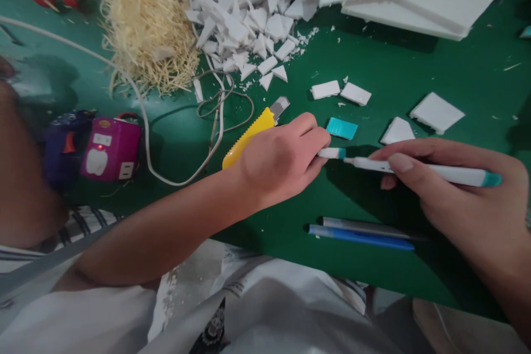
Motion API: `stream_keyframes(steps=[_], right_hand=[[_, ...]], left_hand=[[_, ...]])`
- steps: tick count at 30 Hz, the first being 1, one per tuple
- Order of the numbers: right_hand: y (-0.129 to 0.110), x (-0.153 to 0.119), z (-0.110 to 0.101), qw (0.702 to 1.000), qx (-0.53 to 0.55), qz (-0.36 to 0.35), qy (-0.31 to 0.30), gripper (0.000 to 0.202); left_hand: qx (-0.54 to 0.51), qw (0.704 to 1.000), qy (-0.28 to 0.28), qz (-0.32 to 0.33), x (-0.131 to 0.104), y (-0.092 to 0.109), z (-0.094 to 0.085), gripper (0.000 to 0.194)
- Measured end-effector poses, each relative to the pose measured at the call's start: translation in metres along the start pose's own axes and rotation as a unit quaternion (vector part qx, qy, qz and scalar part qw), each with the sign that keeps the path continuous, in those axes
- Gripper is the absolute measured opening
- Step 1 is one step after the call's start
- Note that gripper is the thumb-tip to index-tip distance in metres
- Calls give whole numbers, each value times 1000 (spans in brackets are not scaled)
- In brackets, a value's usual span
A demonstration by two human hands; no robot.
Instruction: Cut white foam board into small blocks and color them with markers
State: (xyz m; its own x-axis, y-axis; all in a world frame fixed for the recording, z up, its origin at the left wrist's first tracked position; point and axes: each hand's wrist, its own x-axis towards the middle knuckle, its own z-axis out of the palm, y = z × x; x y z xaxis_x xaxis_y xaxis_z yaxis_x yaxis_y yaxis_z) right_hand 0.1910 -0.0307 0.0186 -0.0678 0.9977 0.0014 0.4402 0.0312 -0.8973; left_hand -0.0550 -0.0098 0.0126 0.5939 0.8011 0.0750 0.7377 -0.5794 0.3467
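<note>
Pinched a cap (pixel 331 153) in a curled left hand (pixel 286 157), a teal-ended marker (pixel 450 173) in a bent right hand (pixel 460 202) — maybe capping or uncapping, needing straight aim.

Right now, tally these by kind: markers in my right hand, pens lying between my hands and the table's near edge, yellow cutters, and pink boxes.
Marker in the right hand: 1
Pens: 2
Yellow cutter: 1
Pink box: 1
Total: 5
</note>
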Motion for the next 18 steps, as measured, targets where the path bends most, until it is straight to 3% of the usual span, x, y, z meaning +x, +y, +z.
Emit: stream_keyframes(steps=[6, 11, 18], right_hand=[[-5, 0, 1, 999, -30, 24, 2, 25], [-1, -2, 2, 1000, 13, -1, 16, 14], [-8, -1, 3, 999, 14, 48, 14, 20]], left_hand=[[-4, 1000, 8, 2, 0, 0, 1, 13], [3, 1000, 11, 7, -1, 0, 1, 13], [4, 1000, 20, 10, -1, 0, 2, 13]])
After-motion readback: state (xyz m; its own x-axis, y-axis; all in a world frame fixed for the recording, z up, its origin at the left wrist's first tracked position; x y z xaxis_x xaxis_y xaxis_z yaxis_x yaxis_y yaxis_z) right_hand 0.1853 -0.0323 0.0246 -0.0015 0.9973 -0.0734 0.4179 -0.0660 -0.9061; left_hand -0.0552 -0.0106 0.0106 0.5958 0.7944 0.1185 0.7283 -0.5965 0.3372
